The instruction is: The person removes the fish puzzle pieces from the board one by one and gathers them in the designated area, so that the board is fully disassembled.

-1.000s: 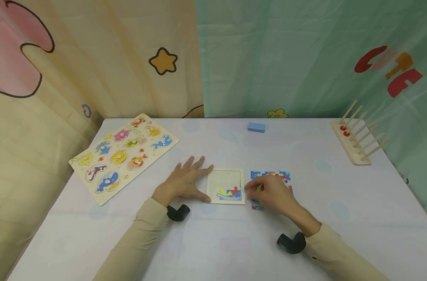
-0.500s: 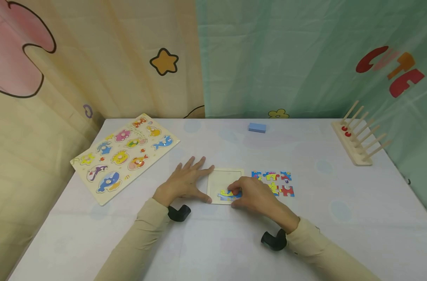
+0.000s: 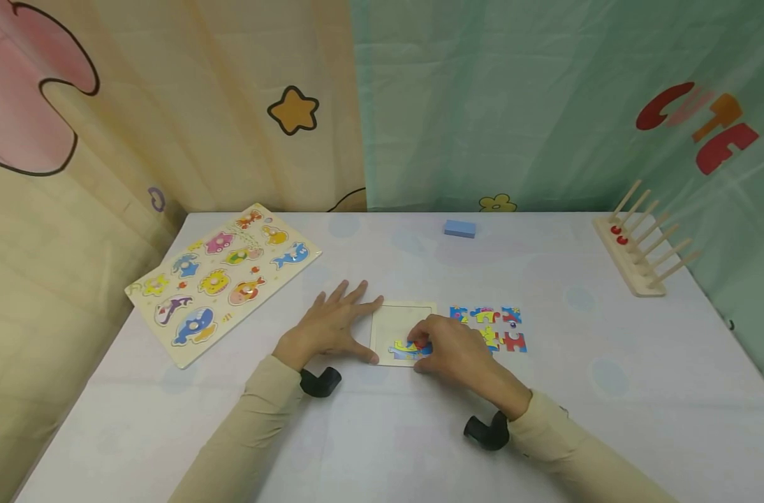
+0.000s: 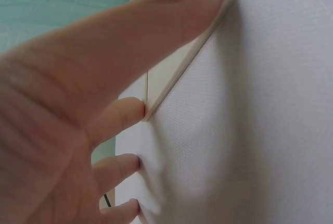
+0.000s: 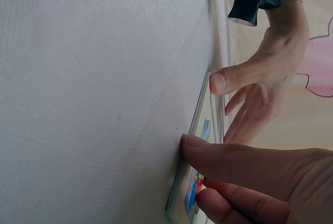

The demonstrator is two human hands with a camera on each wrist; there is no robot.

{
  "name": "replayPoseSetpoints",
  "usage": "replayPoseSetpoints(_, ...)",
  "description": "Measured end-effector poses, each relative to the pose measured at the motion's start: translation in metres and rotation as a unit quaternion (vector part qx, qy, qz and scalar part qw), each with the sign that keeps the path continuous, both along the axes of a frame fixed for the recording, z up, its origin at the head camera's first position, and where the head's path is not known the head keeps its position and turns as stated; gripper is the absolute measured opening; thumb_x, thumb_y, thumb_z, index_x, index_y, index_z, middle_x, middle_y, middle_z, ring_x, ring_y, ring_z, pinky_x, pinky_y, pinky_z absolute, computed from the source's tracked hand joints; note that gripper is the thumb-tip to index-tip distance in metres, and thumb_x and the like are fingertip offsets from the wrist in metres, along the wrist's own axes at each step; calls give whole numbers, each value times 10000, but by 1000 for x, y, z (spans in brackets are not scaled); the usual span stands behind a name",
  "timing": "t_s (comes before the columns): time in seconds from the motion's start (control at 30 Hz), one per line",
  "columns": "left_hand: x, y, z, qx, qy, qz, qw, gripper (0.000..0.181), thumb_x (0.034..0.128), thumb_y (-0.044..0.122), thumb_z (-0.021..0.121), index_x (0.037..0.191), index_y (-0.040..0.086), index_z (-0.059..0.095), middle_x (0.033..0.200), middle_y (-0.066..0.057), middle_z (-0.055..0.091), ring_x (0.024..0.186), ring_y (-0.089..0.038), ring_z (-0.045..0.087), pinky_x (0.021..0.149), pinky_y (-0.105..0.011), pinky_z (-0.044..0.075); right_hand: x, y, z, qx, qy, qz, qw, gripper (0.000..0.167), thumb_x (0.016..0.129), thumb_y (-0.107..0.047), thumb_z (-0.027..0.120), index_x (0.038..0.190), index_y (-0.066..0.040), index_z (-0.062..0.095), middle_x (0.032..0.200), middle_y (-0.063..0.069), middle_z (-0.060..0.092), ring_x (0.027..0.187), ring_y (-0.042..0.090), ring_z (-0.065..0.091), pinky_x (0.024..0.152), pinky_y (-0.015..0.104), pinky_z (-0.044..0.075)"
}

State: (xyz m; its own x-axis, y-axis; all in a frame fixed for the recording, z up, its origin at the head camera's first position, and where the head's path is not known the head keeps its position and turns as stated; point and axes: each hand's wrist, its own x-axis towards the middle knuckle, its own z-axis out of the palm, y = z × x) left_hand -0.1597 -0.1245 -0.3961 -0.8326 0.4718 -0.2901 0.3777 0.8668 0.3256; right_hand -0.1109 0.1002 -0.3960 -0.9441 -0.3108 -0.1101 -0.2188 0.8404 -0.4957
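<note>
A square wooden jigsaw tray (image 3: 391, 318) lies on the table, with coloured pieces along its near side. My left hand (image 3: 332, 325) has its fingers spread. In the left wrist view, the thumb (image 4: 182, 13) and index finger (image 4: 122, 120) touch the tray's left edge. My right hand (image 3: 457, 349) covers the tray's near right corner. Its curled fingers lie on a red and blue puzzle piece (image 5: 193, 182), with the thumb (image 5: 208, 153) against the near rim. Part of that piece is hidden. Several loose jigsaw pieces (image 3: 514, 342) lie right of the tray, some behind my hand.
At the left, a wooden board with sea-animal pieces (image 3: 214, 281) lies at an angle. A blue block (image 3: 460, 228) sits near the far edge. On the right stands a wooden peg rack (image 3: 633, 258) with red beads. Curtains hang behind the table.
My right hand has moved left from the loose pieces onto the tray's near right corner, and has hardly moved in the last half second. The left hand stays at the tray's left edge.
</note>
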Motion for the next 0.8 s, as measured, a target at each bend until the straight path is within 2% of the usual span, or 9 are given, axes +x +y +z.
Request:
replayPoseSetpoints(0.6, 0, 0, 0, 29, -24, 8, 10000, 1035, 662, 600, 832, 1528, 262, 377, 1637, -88, 135, 1495, -380, 38, 1144, -653, 77, 2, 1, 2, -282, -27, -101, 9995, 348, 656, -161, 921, 938, -154, 717, 788, -85, 602, 737, 98, 538, 617, 268, 469)
replayPoseSetpoints(0.7, 0, 0, 1, 40, -20, 3, 10000, 1034, 661, 600, 833, 1526, 259, 381, 1637, -89, 136, 1494, -382, 40, 1143, -655, 78, 1, 2, 0, -459, -111, -160, 9988, 318, 677, -179, 908, 932, -171, 719, 770, -103, 604, 713, 86, 535, 609, 270, 462)
replayPoseSetpoints(0.8, 0, 0, 1, 48, -19, 0, 10000, 1035, 659, 601, 834, 1525, 259, 382, 1637, -89, 138, 1494, -381, 41, 1144, -654, 79, 1, 5, -2, -865, -186, -257, 9957, 225, 729, -165, 869, 892, -193, 717, 747, -120, 610, 665, 90, 530, 583, 273, 451)
